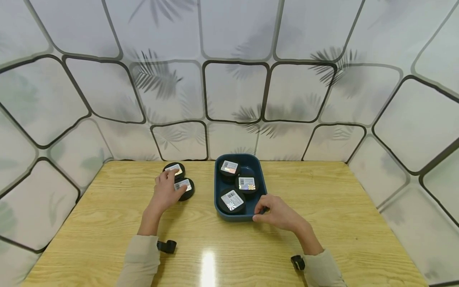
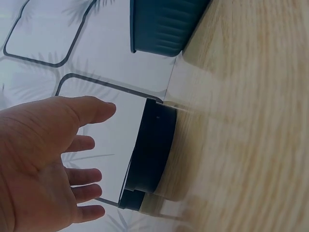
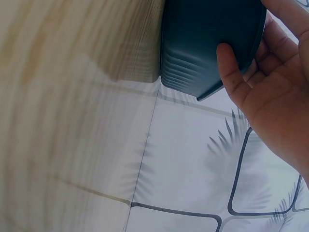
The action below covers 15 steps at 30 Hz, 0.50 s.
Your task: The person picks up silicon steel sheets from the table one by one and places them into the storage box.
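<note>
Two round black containers with white labels lie side by side left of the bin, a nearer one [image 1: 189,193] and a farther one [image 1: 178,165]. My left hand [image 1: 166,191] hovers over them with fingers spread and nothing in its grasp; the left wrist view shows the palm beside the black container [image 2: 153,145]. My right hand [image 1: 277,213] pinches the near right corner of a dark blue plastic bin [image 1: 238,217], thumb on the outer wall. Inside the bin sit three labelled round black containers, one at the back [image 1: 229,168], one mid-right [image 1: 247,184] and one in front [image 1: 232,201].
All of this stands on a light wooden table [image 1: 201,239]. Behind and at both sides rises a white wall covering [image 1: 236,91] with dark outlines and leaf prints. Black bands with small devices [image 1: 167,246] are at both wrists.
</note>
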Each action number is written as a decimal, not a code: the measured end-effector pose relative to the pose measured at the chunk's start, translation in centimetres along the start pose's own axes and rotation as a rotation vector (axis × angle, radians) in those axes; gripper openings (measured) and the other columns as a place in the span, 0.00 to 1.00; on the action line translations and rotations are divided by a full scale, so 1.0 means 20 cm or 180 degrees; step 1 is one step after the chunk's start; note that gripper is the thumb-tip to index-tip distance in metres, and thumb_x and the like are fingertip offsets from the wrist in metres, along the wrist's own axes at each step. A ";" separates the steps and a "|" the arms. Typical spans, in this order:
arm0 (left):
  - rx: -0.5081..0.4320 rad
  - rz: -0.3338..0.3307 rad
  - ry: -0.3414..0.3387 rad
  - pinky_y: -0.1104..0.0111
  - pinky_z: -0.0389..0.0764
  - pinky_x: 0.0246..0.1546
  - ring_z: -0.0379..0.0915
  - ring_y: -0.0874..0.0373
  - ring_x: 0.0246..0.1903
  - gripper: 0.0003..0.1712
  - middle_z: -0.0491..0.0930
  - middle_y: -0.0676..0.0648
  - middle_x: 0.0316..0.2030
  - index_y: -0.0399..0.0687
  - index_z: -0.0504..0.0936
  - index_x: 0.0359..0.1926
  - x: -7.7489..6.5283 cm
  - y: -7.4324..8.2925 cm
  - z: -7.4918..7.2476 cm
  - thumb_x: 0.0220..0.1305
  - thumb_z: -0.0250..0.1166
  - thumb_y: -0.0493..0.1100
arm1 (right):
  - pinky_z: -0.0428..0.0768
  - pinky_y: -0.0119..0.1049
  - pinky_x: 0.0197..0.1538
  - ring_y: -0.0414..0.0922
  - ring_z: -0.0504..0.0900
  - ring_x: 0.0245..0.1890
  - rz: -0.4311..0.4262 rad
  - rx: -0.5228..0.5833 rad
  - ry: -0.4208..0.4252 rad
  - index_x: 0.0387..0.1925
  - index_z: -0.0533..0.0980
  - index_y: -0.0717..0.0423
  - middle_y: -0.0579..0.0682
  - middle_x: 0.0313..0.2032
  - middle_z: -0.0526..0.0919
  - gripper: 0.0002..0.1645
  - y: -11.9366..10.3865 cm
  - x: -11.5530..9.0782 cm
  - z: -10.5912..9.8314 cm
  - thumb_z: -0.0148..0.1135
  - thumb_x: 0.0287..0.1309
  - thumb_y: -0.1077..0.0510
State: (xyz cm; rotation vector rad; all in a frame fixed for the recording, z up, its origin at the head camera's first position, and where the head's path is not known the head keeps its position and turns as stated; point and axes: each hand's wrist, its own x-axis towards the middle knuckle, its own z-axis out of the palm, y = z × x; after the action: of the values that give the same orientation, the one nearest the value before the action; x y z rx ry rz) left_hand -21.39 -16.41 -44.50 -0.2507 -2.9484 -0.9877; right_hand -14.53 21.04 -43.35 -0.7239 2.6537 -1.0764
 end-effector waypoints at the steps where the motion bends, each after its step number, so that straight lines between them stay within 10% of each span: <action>1: 0.0006 -0.0003 -0.0003 0.33 0.58 0.59 0.46 0.26 0.65 0.37 0.51 0.24 0.67 0.33 0.58 0.71 0.00 0.00 0.00 0.69 0.61 0.47 | 0.73 0.33 0.36 0.40 0.73 0.33 0.0004 0.0001 -0.0002 0.30 0.82 0.43 0.36 0.30 0.78 0.04 0.00 0.00 0.00 0.72 0.57 0.52; 15: 0.0059 0.0038 0.0096 0.32 0.61 0.53 0.51 0.24 0.61 0.38 0.57 0.22 0.62 0.35 0.62 0.68 0.00 -0.03 0.05 0.65 0.62 0.52 | 0.74 0.33 0.37 0.40 0.73 0.33 0.0028 0.0000 0.0002 0.30 0.82 0.42 0.36 0.30 0.78 0.04 -0.01 0.00 0.00 0.72 0.57 0.52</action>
State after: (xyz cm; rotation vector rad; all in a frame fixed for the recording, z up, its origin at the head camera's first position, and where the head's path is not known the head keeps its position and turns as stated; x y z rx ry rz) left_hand -21.47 -16.28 -45.70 -0.2504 -2.9241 -0.9535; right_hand -14.43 21.00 -43.25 -0.7113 2.6549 -1.0743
